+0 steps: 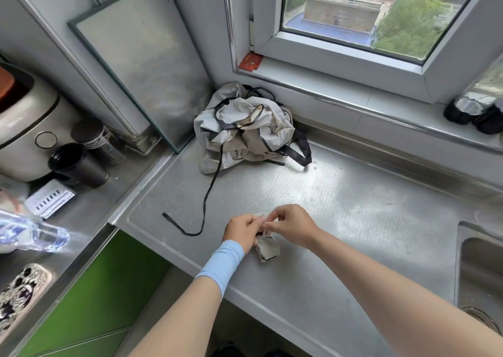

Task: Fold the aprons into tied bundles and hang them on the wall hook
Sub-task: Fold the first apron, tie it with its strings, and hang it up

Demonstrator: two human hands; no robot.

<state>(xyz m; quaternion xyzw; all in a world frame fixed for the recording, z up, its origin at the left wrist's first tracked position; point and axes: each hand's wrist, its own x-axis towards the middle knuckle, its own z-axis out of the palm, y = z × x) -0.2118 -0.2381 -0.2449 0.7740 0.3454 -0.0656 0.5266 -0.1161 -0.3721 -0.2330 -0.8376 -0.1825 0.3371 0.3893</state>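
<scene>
A small folded beige apron bundle [267, 248] lies near the front edge of the steel counter [340, 207]. My left hand [242, 231] and my right hand [292, 224] meet just above it, both pinching its thin beige tie. A crumpled pile of pale grey aprons with black trim [245, 130] sits in the back corner under the window. One black strap [206, 201] trails from the pile toward the front. No wall hook is in view.
A glass-framed panel [141, 57] leans against the wall at the back left. A rice cooker [24, 128], black cups [79, 164] and a plastic bottle [30, 234] stand on the left counter. A sink [481, 269] is at the right. Dark bottles [476, 108] rest on the windowsill.
</scene>
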